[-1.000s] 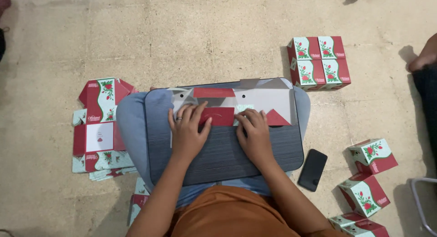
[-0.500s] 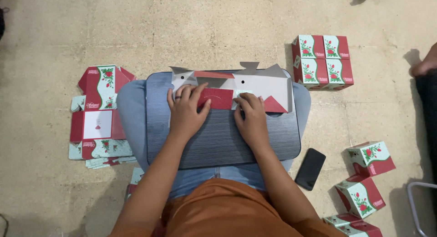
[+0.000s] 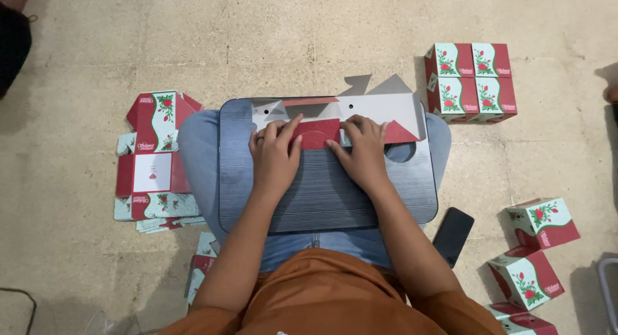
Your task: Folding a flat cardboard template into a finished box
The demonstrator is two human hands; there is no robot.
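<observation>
A flat, unfolded cardboard box blank (image 3: 360, 107), grey inside with red flaps, lies across the far edge of a dark ribbed lap tray (image 3: 322, 187) on my knees. My left hand (image 3: 275, 156) presses flat on the blank's red centre flap (image 3: 317, 133), fingers spread. My right hand (image 3: 362, 149) presses on the same blank just right of that flap, beside a red triangular flap (image 3: 400, 133). Both hands hold the cardboard down against the tray.
A pile of flat red, white and teal box blanks (image 3: 154, 156) lies on the floor at my left. Folded boxes stand at the upper right (image 3: 468, 81) and lower right (image 3: 539, 245). A black phone (image 3: 453, 236) lies by my right knee.
The blank has slid toward the tray's far edge, its grey triangular flaps now showing beyond it. Both hands moved with it and closer together on the red centre flap.
</observation>
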